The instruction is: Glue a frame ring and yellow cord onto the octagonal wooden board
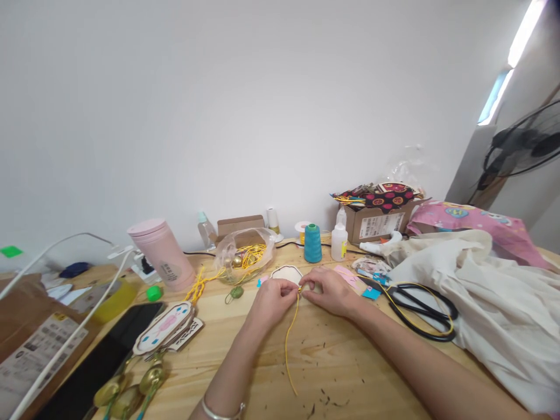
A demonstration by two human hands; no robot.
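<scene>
My left hand [275,300] and my right hand [328,290] meet over the middle of the wooden table. Both pinch a yellow cord [287,338] where it is bunched or knotted between the fingertips. One loose end of the cord trails down toward the front of the table. Right behind the fingers lies a white plaque with a dark outline [286,272], partly covered by my hands. Whether the cord passes through the plaque is hidden.
Left are a pink tumbler [161,254], stacked plaques [164,329], gold bells [151,379] and a black phone [105,356]. Behind stand a teal thread spool [312,244], a glue bottle [339,242] and a bag of cord [245,256]. Right are black-handled scissors [422,312] and white cloth [472,303].
</scene>
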